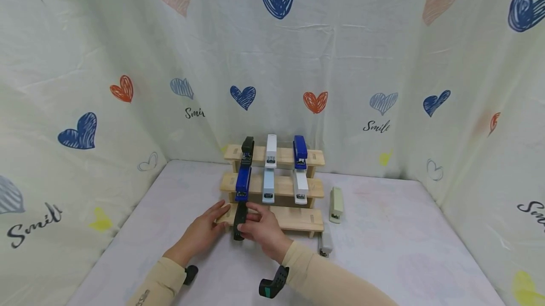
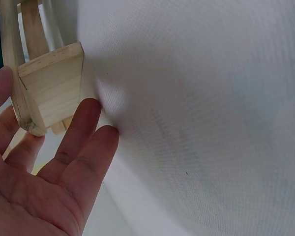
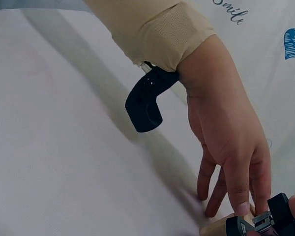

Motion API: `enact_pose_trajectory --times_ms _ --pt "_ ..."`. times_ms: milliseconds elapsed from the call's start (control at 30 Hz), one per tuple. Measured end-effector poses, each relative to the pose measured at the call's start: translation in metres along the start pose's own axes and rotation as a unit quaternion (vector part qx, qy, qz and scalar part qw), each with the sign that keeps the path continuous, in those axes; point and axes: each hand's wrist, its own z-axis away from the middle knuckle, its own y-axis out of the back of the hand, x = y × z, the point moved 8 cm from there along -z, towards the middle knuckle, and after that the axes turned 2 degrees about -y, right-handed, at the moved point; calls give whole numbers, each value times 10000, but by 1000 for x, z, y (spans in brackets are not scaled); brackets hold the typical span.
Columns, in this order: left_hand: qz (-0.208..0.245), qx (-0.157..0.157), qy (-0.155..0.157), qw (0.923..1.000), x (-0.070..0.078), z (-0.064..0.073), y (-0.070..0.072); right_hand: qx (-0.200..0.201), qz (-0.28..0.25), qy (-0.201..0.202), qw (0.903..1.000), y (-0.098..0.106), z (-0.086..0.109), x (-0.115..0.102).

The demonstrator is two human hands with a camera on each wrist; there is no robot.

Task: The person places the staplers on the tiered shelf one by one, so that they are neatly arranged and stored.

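In the head view, my right hand (image 1: pixel 266 230) grips a black stapler (image 1: pixel 240 218) between thumb and fingers at the left part of the bottom shelf of a three-tier wooden rack (image 1: pixel 298 217). The stapler's front end juts past the shelf's front edge. My left hand (image 1: pixel 204 230) holds the left end of that shelf, thumb at the front and index finger behind. The left wrist view shows the left hand (image 2: pixel 49 182) around the shelf end (image 2: pixel 54 83), outer fingers straight. In the right wrist view, the black stapler (image 3: pixel 282 216) sits beside the left hand (image 3: pixel 231 132).
On the top tier stand a black (image 1: pixel 247 150), a white (image 1: pixel 271 151) and a blue stapler (image 1: pixel 300 151). The middle tier bears a blue (image 1: pixel 243 183), a light blue (image 1: pixel 268 185) and a white stapler (image 1: pixel 300 185). A pale green (image 1: pixel 336 204) and a grey stapler (image 1: pixel 325 242) lie right of the rack.
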Motion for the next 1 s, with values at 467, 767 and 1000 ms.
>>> enact_pose_trajectory --times_ms 467,767,1000 --pt "-53 25 -7 10000 -1 -1 0 -8 -94 74 9999 1 -9 3" --pt "-73 43 -44 10000 -3 -2 -2 91 -141 138 9998 1 -10 3" --pt "-74 67 -64 9999 -1 -2 -1 85 -93 134 9998 0 -9 3"
